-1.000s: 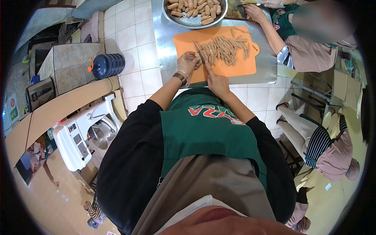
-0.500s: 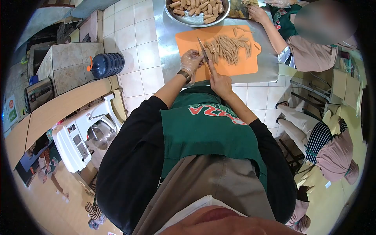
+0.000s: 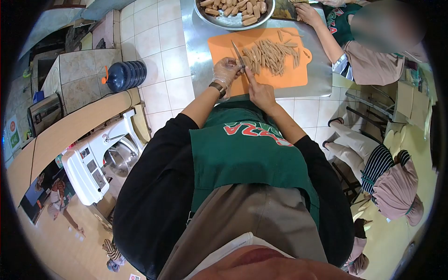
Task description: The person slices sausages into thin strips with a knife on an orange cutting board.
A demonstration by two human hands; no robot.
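My right hand [image 3: 261,95] is wrapped round the handle of a knife [image 3: 237,51]. Its blade points up and left over an orange cutting board [image 3: 287,81]. In a clear plastic glove, my left hand [image 3: 227,71] has its fingers pinched together right beside the blade; what is between them is too small to make out. Just right of the blade lies a pile of thin brownish strips [image 3: 273,56], which look like cut sausage. Beyond the board stands a metal bowl [image 3: 224,27] with several whole brown sausages [image 3: 250,21] in it.
The board lies on a metal table [image 3: 198,46]. Across its right side, a co-worker's hand [image 3: 308,14] is at a dark board [image 3: 283,9]. On the left are a blue water jug [image 3: 127,76] and a white stand mixer [image 3: 88,170]. Another person [image 3: 380,172] is at the right.
The knife blade has tilted slightly, its tip moving up and left. Both hands stay nearly in place at the board's near left side. The person at the right has shifted a little.
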